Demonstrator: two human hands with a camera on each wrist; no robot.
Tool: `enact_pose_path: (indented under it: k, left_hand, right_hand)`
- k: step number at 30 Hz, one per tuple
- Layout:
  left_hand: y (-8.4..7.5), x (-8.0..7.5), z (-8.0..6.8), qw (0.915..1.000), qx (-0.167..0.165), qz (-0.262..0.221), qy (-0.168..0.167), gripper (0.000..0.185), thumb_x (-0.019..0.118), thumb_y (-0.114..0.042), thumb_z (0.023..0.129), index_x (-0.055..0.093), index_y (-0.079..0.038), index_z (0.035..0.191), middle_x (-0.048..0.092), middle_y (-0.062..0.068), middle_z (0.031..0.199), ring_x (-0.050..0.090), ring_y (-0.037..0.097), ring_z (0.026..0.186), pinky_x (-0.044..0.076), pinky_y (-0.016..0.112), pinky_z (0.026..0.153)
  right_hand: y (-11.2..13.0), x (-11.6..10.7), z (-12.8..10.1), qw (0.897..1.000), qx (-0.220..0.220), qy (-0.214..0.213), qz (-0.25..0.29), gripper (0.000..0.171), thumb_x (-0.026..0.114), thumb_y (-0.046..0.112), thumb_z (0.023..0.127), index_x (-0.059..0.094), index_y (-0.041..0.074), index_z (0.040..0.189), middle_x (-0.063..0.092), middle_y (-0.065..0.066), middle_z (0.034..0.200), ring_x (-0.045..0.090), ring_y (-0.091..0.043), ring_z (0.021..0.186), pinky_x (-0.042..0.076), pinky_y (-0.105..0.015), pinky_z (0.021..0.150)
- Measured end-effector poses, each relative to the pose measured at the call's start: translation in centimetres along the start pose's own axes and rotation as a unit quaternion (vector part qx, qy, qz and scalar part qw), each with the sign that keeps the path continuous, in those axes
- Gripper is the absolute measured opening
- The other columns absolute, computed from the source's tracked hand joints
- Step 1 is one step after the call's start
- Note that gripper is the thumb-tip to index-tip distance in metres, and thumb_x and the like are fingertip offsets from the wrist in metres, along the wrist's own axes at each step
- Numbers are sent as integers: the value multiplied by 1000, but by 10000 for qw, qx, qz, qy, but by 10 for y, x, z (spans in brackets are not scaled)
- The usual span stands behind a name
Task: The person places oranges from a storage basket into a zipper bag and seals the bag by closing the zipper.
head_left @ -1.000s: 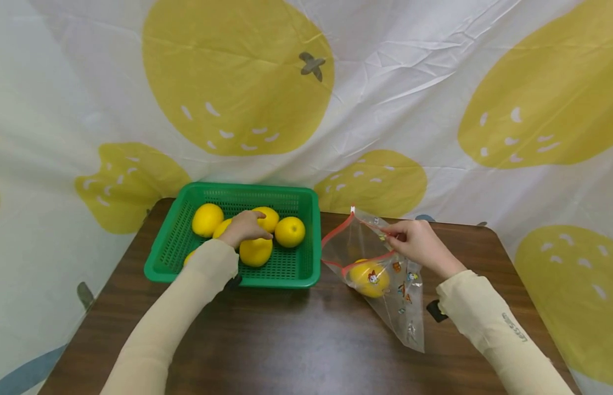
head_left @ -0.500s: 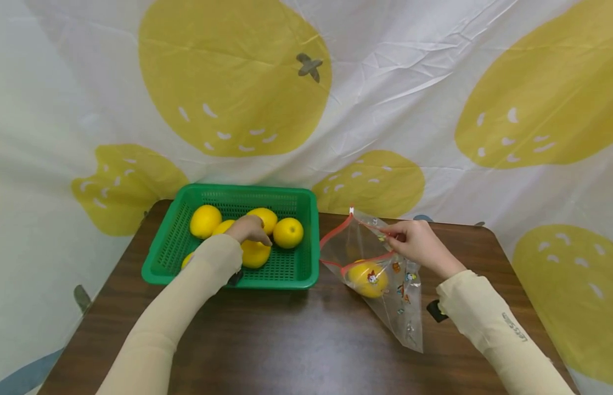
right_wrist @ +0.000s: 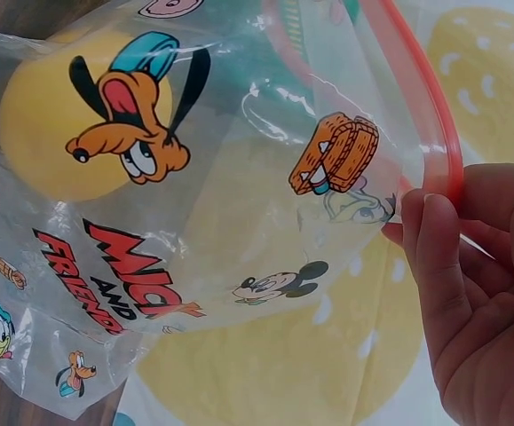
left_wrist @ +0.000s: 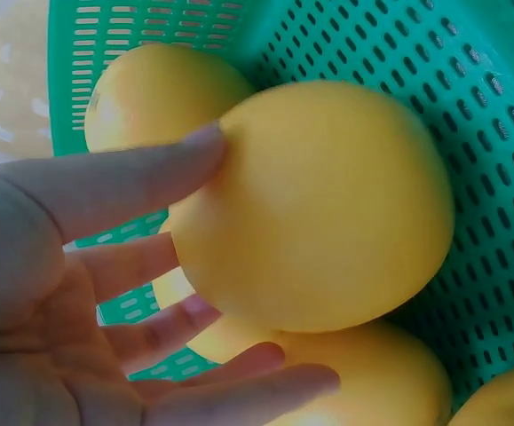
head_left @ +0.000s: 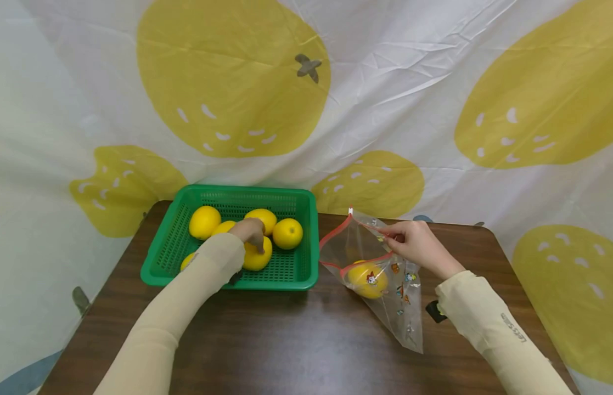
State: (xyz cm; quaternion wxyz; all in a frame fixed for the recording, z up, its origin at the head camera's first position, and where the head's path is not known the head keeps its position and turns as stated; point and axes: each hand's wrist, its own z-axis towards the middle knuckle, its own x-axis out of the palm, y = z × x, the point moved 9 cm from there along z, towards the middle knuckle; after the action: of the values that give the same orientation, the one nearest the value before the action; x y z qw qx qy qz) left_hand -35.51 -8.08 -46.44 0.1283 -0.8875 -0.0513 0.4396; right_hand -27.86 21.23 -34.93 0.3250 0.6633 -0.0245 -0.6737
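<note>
My left hand is down in a green basket, its thumb and fingers about a yellow lemon. In the left wrist view the thumb presses on the side of this lemon while the forefinger reaches it from the other side; the other fingers spread over the lemons below. With my right hand I pinch the red zip edge of a clear printed bag. The bag's mouth gapes toward the basket, and one lemon lies inside it.
Several more lemons sit in the basket, among them one at the back left and one at the right. Basket and bag are on a dark wooden table. A white cloth printed with yellow fruit hangs behind.
My left hand has lowered onto the front lemon, its thumb and fingers drawing in around it. The right hand keeps its grip on the bag's edge. The head view has shifted slightly.
</note>
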Motion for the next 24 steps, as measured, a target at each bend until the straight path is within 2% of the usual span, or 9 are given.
enact_pose_path:
  k: [5,13,18,24]
  left_hand:
    - [-4,3,-1,9997,86,199,124,50,70,-21,79,53,-4,122,40,18,133,41,28,115,38,40,95]
    - [-8,12,0,9988,167,50,464,56,67,-18,82,44,-5,131,44,11,132,42,25,115,37,41,97]
    - [-11,17,0,9962,198,440,723,63,67,-21,83,39,-8,137,37,10,141,36,26,125,34,40,101]
    - [-12,19,2,9945,196,620,818,61,69,-24,81,44,-10,134,39,10,138,37,26,124,35,40,99]
  right_hand:
    - [0,0,0,10000,-25,-36,28,23,58,5,85,67,2,106,67,-8,76,40,-7,43,36,-23,42]
    - [0,-1,0,9999,-97,-95,75,22,59,3,84,67,1,105,67,-9,77,44,-6,46,38,-23,44]
    - [0,0,1,9998,-150,-124,50,22,59,3,84,67,0,104,67,-8,76,46,-5,47,39,-23,44]
    - [-2,0,0,9999,-104,-104,42,23,58,4,84,68,1,105,67,-8,75,43,-6,45,38,-22,43]
